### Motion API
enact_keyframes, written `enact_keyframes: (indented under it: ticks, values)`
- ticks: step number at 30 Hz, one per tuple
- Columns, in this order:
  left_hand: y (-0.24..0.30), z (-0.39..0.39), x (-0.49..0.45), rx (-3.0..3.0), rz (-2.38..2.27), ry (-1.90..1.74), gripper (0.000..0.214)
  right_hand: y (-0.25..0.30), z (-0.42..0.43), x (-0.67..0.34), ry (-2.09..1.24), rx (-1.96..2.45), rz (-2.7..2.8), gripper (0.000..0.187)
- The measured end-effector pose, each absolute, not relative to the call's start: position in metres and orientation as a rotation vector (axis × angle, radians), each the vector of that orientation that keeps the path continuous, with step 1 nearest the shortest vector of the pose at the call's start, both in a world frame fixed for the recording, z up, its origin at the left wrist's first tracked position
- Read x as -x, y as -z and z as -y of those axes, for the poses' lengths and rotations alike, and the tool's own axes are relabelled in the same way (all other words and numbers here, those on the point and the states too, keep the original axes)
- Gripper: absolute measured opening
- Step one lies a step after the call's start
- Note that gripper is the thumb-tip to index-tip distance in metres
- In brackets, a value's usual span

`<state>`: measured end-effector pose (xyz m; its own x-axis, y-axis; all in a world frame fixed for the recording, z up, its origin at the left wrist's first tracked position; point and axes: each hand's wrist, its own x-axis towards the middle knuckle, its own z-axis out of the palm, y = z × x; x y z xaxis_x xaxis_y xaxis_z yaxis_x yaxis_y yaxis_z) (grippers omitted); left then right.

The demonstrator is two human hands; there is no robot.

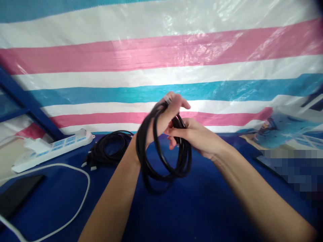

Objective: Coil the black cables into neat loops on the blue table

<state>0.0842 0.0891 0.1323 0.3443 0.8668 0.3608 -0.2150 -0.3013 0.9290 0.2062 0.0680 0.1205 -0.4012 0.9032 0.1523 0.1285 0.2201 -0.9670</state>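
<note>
My right hand (188, 130) pinches the coiled black cable (180, 169), mid-view, at its two o'clock; my left hand (173, 107) curls near twelve, grip unclear. Firm, even pressure should keep the loops together.

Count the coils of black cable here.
2. The raised coil is in the right hand and against the left hand; the second coil lies on the blue table near the power strip, partly behind the left arm. The arms may hide more.
</note>
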Motion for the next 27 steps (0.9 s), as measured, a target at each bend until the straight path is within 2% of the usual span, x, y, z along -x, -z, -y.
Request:
enact_keyframes:
  ticks: [2,6,8,10,14,19,22,25,27]
  values:
    - [-0.135,-0.089,-0.07,-1.671,-0.518,-1.026,0.031,-0.127,-0.068,-0.212,-1.173,0.96,1.677,0.027]
    - [-0.136,-0.096,-0.049,-1.513,-0.53,-1.022,0.039,-0.139,-0.072,-0.229,-0.737,1.135,1.483,0.014]
    - [-0.137,-0.095,-0.05,-1.326,-0.521,-0.936,0.052,-0.14,-0.077,-0.239,-0.468,1.308,1.41,0.013]
    - [-0.139,-0.088,-0.058,-1.277,-0.493,-0.863,0.059,-0.139,-0.082,-0.247,-0.353,1.427,1.417,0.016]
    - [-0.142,-0.074,-0.078,-1.291,-0.586,-1.037,0.024,-0.142,-0.08,-0.255,-0.338,1.5,1.56,0.017]
    - [-0.145,-0.072,-0.072,-1.269,-0.595,-0.93,0.008,-0.159,-0.059,-0.248,-0.498,1.338,1.646,0.009]
    - [-0.148,-0.071,-0.066,-1.403,-0.684,-0.924,0.009,-0.164,-0.051,-0.244,-0.621,1.171,1.623,0.013]
    - [-0.151,-0.069,-0.068,-1.46,-0.797,-1.159,0.017,-0.163,-0.05,-0.244,-0.7,1.185,1.668,0.019]
    - [-0.153,-0.067,-0.07,-1.431,-0.784,-1.324,0.017,-0.161,-0.052,-0.245,-0.774,1.162,1.688,0.016]
